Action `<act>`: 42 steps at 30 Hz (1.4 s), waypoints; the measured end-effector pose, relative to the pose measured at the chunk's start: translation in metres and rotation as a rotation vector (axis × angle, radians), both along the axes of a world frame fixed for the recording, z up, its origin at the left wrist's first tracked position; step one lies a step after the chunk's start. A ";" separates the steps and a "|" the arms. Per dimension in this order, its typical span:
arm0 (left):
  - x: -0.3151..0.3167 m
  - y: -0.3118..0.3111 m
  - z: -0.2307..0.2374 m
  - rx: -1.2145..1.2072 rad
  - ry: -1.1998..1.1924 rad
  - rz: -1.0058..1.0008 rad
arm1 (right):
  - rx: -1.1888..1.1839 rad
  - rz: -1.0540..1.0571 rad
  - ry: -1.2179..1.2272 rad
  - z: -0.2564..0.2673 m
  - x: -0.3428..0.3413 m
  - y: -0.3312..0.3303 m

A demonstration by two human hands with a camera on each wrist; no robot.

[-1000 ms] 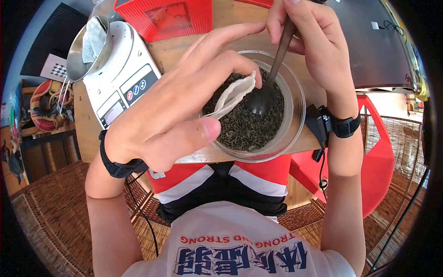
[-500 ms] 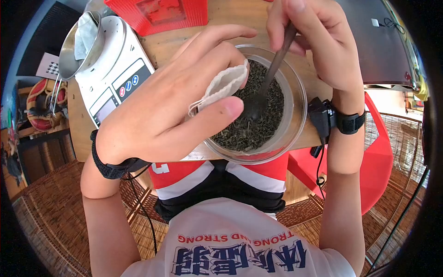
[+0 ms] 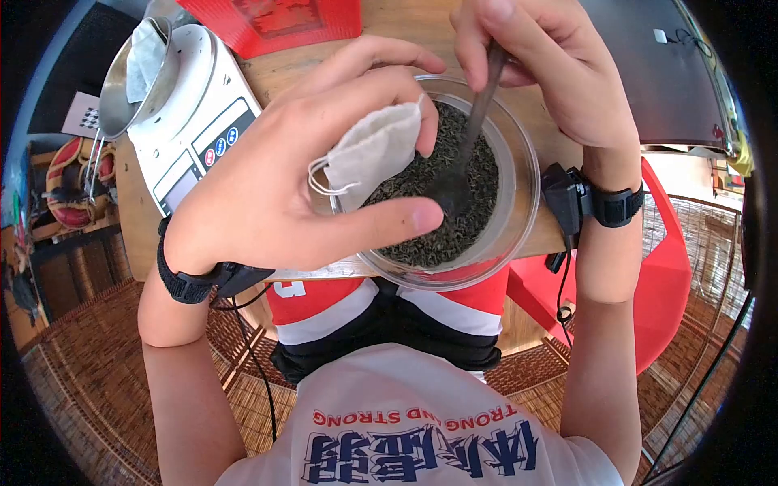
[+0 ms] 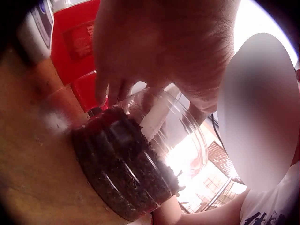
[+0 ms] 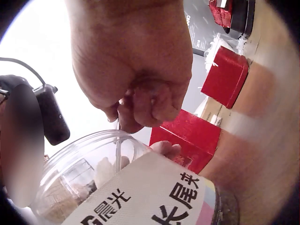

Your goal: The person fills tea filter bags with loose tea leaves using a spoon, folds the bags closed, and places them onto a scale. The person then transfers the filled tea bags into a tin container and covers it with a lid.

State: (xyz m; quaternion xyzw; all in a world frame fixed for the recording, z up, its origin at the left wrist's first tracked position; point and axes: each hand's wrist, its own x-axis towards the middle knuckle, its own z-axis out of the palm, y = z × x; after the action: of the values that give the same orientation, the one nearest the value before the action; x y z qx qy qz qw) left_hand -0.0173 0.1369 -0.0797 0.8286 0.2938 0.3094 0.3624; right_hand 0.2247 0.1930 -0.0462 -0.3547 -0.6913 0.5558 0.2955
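A small white drawstring tea bag (image 3: 377, 150) hangs at the curled fingers of my left hand (image 3: 292, 174), over a clear plastic tub (image 3: 525, 182). The thumb stands apart from the bag, and the bag's loose strings lie toward the palm. My right hand (image 3: 551, 77) grips the handle of a dark spoon (image 3: 476, 113); its bowl rests in the dark dried tea leaves (image 3: 480, 166) inside the tub. From the left wrist, the leaves (image 4: 124, 164) show through the tub's wall, with the bag (image 4: 157, 117) above them. The right wrist view shows a printed label (image 5: 145, 192) on the tub.
To the left stands a white kitchen scale (image 3: 182, 130) bearing a metal bowl (image 3: 121, 101) with another white bag (image 3: 143, 65) in it. A red box (image 3: 271, 24) is at the back of the wooden table (image 3: 389, 20). The tub sits near the table's front edge.
The bag has turned from mouth-open to its flat side showing, and my left thumb has moved away from it. The spoon stays in the leaves, its handle now more upright.
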 end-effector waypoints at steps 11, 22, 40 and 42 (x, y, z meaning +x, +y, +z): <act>-0.004 0.004 -0.002 0.017 -0.072 -0.105 | 0.127 0.079 -0.094 -0.003 0.002 0.011; -0.002 0.004 0.000 -0.102 -0.097 -0.118 | 0.091 0.078 -0.060 0.007 0.000 -0.002; -0.003 0.009 0.000 0.013 -0.034 -0.121 | -0.011 -0.025 -0.132 0.007 -0.003 0.007; -0.002 0.007 0.004 0.040 -0.040 -0.112 | -0.085 -0.054 -0.154 0.011 -0.003 0.006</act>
State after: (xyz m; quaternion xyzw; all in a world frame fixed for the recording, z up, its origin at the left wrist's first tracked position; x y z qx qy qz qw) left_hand -0.0192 0.1435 -0.0756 0.8444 0.2335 0.3110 0.3685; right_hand 0.2222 0.1989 -0.0349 -0.4271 -0.6780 0.5475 0.2412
